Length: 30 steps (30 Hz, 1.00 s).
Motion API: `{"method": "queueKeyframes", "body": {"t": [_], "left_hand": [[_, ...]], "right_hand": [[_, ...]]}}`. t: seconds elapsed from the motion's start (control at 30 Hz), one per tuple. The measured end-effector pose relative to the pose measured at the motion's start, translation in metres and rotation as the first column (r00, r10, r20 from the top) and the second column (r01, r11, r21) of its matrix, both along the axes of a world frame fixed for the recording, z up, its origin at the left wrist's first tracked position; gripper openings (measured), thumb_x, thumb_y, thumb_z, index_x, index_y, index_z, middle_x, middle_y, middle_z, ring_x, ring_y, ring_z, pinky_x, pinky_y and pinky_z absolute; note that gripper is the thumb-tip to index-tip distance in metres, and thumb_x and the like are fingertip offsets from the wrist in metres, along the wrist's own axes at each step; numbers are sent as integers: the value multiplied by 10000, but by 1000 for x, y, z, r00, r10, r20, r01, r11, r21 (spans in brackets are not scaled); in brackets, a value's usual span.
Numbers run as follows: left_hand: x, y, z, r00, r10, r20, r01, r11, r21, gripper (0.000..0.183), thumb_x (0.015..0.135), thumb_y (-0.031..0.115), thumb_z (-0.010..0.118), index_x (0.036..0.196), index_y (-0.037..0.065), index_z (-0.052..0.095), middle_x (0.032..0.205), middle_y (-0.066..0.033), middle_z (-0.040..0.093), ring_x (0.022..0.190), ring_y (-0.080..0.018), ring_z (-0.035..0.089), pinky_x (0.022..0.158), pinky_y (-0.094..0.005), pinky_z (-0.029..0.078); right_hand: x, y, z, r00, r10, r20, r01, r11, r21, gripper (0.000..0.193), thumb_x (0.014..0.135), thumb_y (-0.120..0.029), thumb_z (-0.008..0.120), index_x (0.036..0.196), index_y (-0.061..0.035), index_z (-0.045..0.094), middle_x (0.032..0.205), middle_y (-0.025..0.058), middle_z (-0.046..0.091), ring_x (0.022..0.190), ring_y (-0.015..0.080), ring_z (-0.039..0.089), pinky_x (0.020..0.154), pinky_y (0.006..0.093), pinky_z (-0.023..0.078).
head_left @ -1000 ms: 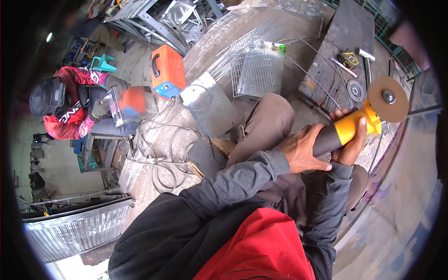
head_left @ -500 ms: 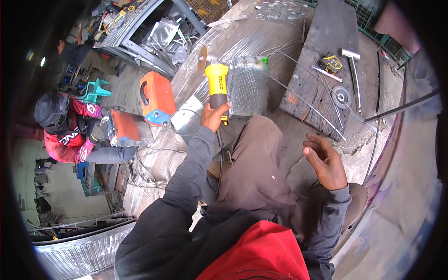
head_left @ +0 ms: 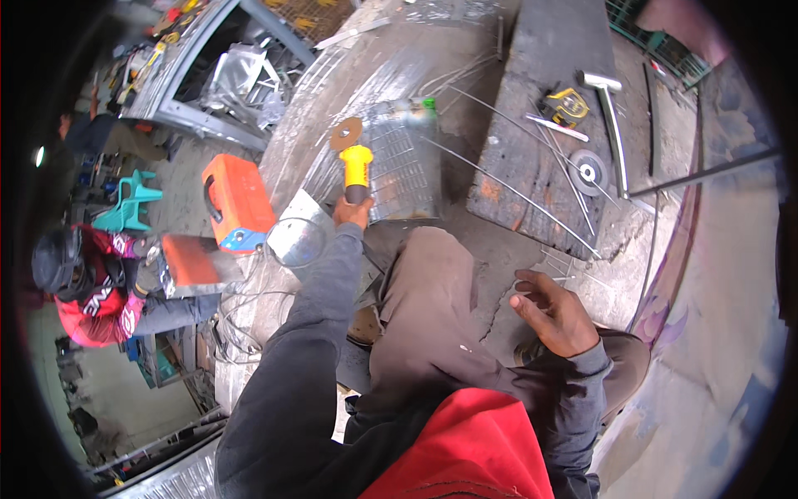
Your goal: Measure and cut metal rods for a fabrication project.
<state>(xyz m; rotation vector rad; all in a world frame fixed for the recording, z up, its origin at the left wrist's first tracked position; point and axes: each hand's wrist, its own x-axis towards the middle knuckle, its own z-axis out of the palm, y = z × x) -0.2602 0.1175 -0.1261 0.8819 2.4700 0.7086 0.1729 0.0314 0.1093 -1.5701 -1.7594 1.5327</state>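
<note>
My left hand (head_left: 352, 213) holds the yellow angle grinder (head_left: 355, 163) over the wire mesh (head_left: 399, 162); my right hand (head_left: 555, 312) is open, holding nothing.

Soft, even daylight; shadows faint. Heavy fisheye bending, black vignette round rim. Centre sharp, edges smeared; pink blur top right; dim left side.

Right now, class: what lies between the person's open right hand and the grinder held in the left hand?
In the head view, the person's bent knee in brown trousers lies between the right hand and the yellow angle grinder gripped by the left hand.
</note>
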Motion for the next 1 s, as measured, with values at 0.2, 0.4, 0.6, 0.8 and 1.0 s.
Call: {"method": "queueKeyframes", "body": {"t": [0.2,0.4,0.6,0.8,1.0], "left_hand": [[-33,-4,-22,999,46,-24,-47,998,-45,658,640,440,824,1135,54,625,1060,-203,652,979,-356,646,861,-433,503],[-6,-9,-16,962,-175,-208,145,978,-151,706,678,504,808,1155,19,621,1090,-215,528,1038,-379,572,893,-465,475],[-19,-9,-18,929,-236,-284,168,955,-244,724,726,503,765,1204,-8,581,1153,-252,521,1084,-406,553,942,-471,460],[-10,-15,-17,935,-212,-284,144,960,-240,785,716,488,769,1280,1,524,1179,-248,521,1098,-409,550,957,-474,456],[-4,-16,-18,953,-206,-224,151,958,-242,824,706,500,769,1311,9,499,1207,-247,521,1149,-407,519,999,-467,428]], "right_hand": [[-7,10,-7,994,98,-38,-98,995,15,537,919,-405,634,1258,3,550,1088,239,664,1004,353,661,809,415,535],[5,6,-7,996,92,-9,-92,995,33,532,928,-387,626,1251,28,543,1073,256,658,997,370,664,818,424,532],[2,5,-1,996,88,-26,-87,996,21,525,933,-386,620,1248,26,541,1060,264,658,987,379,663,816,423,529],[4,4,-7,994,113,0,-113,990,86,520,936,-393,611,1235,28,544,1075,261,658,988,395,659,824,431,522],[6,3,-7,994,110,24,-111,990,86,541,941,-420,580,1229,37,543,1052,267,662,985,397,659,835,437,519]]}}
